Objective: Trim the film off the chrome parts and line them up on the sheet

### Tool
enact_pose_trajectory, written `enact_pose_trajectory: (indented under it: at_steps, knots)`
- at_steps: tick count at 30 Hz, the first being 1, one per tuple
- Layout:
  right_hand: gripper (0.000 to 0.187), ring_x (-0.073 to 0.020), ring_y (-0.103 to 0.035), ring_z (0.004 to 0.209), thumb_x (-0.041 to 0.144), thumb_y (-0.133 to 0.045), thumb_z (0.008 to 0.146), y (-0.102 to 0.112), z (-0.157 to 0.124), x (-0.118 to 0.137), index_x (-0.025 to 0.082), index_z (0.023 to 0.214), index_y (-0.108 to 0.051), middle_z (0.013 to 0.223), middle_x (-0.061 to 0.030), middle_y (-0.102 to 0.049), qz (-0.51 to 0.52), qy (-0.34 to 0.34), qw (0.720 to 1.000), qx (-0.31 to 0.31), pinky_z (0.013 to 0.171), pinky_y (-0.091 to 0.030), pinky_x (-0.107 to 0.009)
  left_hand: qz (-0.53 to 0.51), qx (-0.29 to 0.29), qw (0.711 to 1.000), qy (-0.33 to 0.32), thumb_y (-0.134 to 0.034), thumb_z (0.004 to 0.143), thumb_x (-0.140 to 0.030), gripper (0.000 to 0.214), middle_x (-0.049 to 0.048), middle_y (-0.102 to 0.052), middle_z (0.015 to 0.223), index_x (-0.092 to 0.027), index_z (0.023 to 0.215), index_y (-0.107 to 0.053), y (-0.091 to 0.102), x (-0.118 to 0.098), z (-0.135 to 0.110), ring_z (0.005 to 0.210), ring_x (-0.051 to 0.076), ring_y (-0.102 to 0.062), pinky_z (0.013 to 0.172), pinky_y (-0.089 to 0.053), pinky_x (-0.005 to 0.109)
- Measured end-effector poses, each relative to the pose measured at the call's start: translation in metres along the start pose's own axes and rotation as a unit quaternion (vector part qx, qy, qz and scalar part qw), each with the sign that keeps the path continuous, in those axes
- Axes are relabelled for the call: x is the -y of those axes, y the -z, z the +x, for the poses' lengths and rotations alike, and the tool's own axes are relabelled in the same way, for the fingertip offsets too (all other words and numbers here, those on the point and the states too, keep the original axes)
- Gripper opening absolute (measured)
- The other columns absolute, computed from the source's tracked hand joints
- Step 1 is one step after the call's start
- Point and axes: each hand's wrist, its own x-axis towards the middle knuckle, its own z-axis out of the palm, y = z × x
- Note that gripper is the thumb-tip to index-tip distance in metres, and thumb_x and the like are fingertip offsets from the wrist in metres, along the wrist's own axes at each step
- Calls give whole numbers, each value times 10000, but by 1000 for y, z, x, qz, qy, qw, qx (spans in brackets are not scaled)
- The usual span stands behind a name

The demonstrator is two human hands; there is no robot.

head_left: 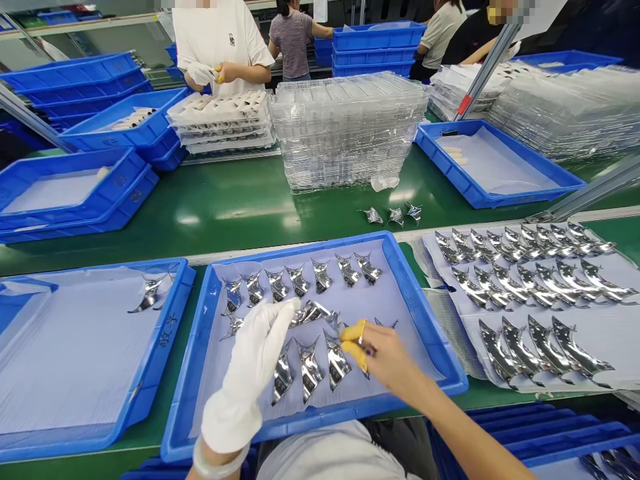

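Curved chrome pieces with pointed corners (309,368) lie in rows on the white liner of a blue tray (425,300) in front of me. My left hand (257,360), in a white glove, is over the tray's left half. Its fingers are pressed together beside the middle row, and what they hold, if anything, is hidden. My right hand (375,350) wears yellow finger covers on thumb and finger. These are pinched at a blurred chrome piece (332,321) between my hands. Another chrome piece (339,360) lies just below the pinch.
At right, many chrome pieces (545,350) sit in rows on a lined sheet. A blue tray (173,327) stands at left. Three small chrome pieces (395,216) lie on the green table (225,200), before stacked clear plastic trays (345,140). A co-worker (220,47) stands opposite.
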Motion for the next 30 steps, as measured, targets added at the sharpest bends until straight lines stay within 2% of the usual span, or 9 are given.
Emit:
enact_pose_trajectory:
  at_steps: [2,4,8,11,13,17,20,26,30]
  knots:
    - [157,-172,-735,763,58,-664,958,3,6,-21,179,1018,-743,975,-56,-794,-131,-67,986,80,682,-533,-247,30,32,999,21,-447,1051,-383,356,75,-791,1061,-284,1193,-758,8,17,2,1084,261,-727,1011,-542,428]
    - [204,-227,-754,809,0,-639,925,6,13,-39,145,1017,-749,1002,-113,-786,-190,-94,971,109,652,-516,-274,82,85,992,39,-503,1021,-398,318,82,-782,1061,-283,1158,-766,13,32,2,1097,280,-715,1008,-530,425]
    - [239,-290,-745,958,-38,-577,921,8,28,-60,124,989,-739,1026,-176,-761,-247,-101,953,141,644,-491,-286,215,221,948,77,-530,992,-368,271,85,-779,1013,-268,1058,-773,9,54,-1,1029,279,-723,970,-531,410]
    - [227,-293,-729,1019,-11,-560,951,8,36,-64,129,1007,-730,1061,-181,-754,-265,-106,946,152,657,-484,-283,244,264,929,88,-590,953,-304,195,79,-785,966,-246,978,-774,-2,67,-8,987,265,-738,936,-538,377]
    - [219,-294,-724,1033,15,-553,969,6,37,-62,130,1047,-723,1084,-184,-750,-264,-115,946,149,658,-479,-281,269,277,917,98,-616,929,-257,169,97,-789,1003,-223,992,-769,-12,75,-14,1014,271,-740,954,-528,380]
    - [237,-280,-733,1005,23,-534,976,0,31,-47,135,1070,-720,1093,-174,-749,-229,-143,954,130,659,-458,-273,322,269,900,118,-620,916,-200,171,184,-777,1047,-139,1011,-748,-29,87,-21,1025,325,-738,967,-510,439]
    - [292,-252,-743,892,-9,-531,938,-4,23,-30,149,1076,-734,1070,-139,-760,-167,-158,967,110,668,-447,-279,332,256,901,107,-610,933,-217,136,159,-777,977,-157,899,-727,-30,87,-20,954,308,-737,934,-512,425]
    - [406,-194,-671,797,-93,-526,798,-18,12,0,184,984,-757,904,-40,-743,34,-151,986,60,717,-430,-262,290,172,941,32,-515,962,-226,243,108,-726,827,-206,779,-673,-5,71,-13,832,298,-680,842,-495,431]
    - [256,-147,-484,622,-31,-543,816,-32,14,7,166,816,-706,727,5,-618,175,-163,971,21,609,-348,-255,207,94,974,-19,-556,932,-302,213,68,-689,736,-229,761,-659,7,53,-6,725,266,-644,738,-493,400]
